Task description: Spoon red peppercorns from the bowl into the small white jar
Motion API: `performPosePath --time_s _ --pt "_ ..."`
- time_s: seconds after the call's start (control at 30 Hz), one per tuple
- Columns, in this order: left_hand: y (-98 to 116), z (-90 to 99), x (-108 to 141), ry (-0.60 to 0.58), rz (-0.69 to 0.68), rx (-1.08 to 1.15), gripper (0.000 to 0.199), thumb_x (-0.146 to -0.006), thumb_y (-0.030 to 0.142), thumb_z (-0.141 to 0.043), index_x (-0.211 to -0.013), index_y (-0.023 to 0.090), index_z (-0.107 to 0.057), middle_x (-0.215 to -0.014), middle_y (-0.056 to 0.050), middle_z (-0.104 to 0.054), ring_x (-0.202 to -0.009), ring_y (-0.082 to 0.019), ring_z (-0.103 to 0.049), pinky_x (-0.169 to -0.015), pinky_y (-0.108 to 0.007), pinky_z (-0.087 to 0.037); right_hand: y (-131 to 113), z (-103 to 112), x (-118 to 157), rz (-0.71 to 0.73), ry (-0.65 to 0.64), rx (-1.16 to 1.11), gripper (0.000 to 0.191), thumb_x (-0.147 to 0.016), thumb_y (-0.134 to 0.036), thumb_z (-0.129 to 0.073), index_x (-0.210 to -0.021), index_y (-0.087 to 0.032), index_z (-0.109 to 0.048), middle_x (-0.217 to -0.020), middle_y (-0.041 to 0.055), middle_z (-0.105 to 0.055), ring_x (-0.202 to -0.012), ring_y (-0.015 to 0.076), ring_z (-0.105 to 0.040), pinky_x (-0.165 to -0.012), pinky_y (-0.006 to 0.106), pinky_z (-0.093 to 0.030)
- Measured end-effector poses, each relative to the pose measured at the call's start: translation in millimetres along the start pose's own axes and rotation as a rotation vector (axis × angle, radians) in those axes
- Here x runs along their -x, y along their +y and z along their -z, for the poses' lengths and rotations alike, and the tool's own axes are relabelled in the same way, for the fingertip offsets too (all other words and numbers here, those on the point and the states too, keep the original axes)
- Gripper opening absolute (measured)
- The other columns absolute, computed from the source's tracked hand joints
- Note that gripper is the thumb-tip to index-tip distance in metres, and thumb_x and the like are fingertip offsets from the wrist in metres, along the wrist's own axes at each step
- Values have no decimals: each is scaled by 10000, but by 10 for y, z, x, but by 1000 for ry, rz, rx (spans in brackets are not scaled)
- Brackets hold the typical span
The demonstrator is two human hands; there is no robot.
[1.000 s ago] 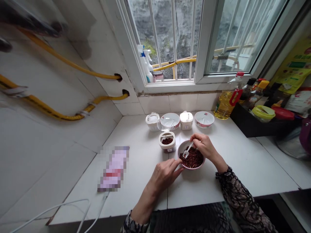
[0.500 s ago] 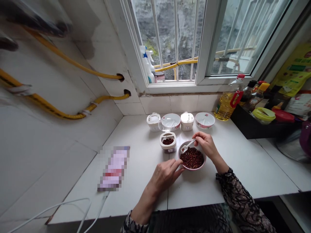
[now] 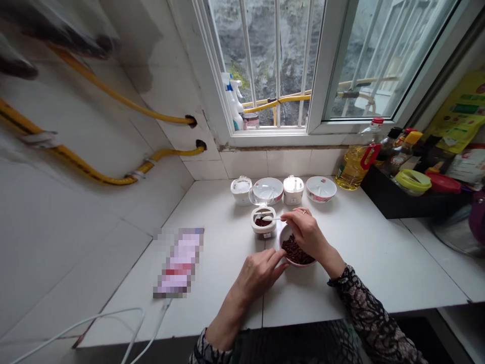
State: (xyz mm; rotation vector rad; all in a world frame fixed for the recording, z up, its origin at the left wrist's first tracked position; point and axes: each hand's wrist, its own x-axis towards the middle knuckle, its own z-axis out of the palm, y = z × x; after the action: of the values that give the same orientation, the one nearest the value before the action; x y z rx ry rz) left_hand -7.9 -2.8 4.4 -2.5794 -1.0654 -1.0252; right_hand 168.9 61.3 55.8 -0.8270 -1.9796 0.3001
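My right hand point(image 3: 308, 233) pinches the handle of a small white spoon point(image 3: 269, 219). The spoon's scoop end is over the mouth of an open seasoning jar point(image 3: 264, 234), which holds dark red bits. Below my right hand stands a bowl point(image 3: 281, 241) with dark red dried spice, like Sichuan peppercorns point(image 3: 297, 253), partly hidden by that hand. My left hand point(image 3: 257, 273) holds the bowl's near left rim between thumb and fingers. The jar's clear lid is tipped up behind its mouth.
Behind the jar are two white-lidded jars point(image 3: 241, 192) point(image 3: 293, 191) and two patterned bowls point(image 3: 275, 188) point(image 3: 322, 190). An oil bottle point(image 3: 352, 169) and a black condiment rack point(image 3: 390, 199) stand at right. At left lies a blurred-out pinkish item point(image 3: 180, 263) with a white cable point(image 3: 161, 318).
My right hand has moved left with the spoon, from over the bowl to the jar's mouth. The left hand stays on the bowl's rim.
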Motion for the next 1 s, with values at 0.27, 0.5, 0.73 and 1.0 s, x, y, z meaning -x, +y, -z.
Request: performPosePath --time_s 0.27,0.5,0.73,1.0 --pt "-5 1 16 -17 5 17 161 -1024 298 -475 -1014 178 -581 -706 -1 -627 -568 -134 -612 -502 -227 -458 116 395 42 -276 76 -88 161 -909 -226 -512 -894 -195 -669 -785 32 -695 -704 174 -632 -686 298 -495" --pt "-7 3 21 -26 4 21 177 -1030 309 -457 -1023 179 -577 -704 -1 -625 -563 -143 -609 -499 -232 -448 229 312 101 -216 -200 152 199 -849 -99 -494 -818 -190 -668 -820 54 -746 -776 196 -650 -874 386 -434" --pt "-12 -8 28 -30 10 26 152 -1016 300 -488 -1015 184 -585 -708 -2 -630 -569 -136 -615 -505 -223 -447 232 260 115 -274 -245 69 234 -819 -78 -491 -760 -205 -680 -761 14 -741 -714 168 -643 -860 347 -444" --pt "-14 -2 29 -34 12 26 163 -1021 304 -479 -1009 181 -586 -704 -1 -627 -572 -134 -612 -511 -221 -456 252 320 93 -501 -133 -151 200 -733 -181 -469 -693 -198 -664 -524 -35 -556 -530 136 -511 -556 249 -396"
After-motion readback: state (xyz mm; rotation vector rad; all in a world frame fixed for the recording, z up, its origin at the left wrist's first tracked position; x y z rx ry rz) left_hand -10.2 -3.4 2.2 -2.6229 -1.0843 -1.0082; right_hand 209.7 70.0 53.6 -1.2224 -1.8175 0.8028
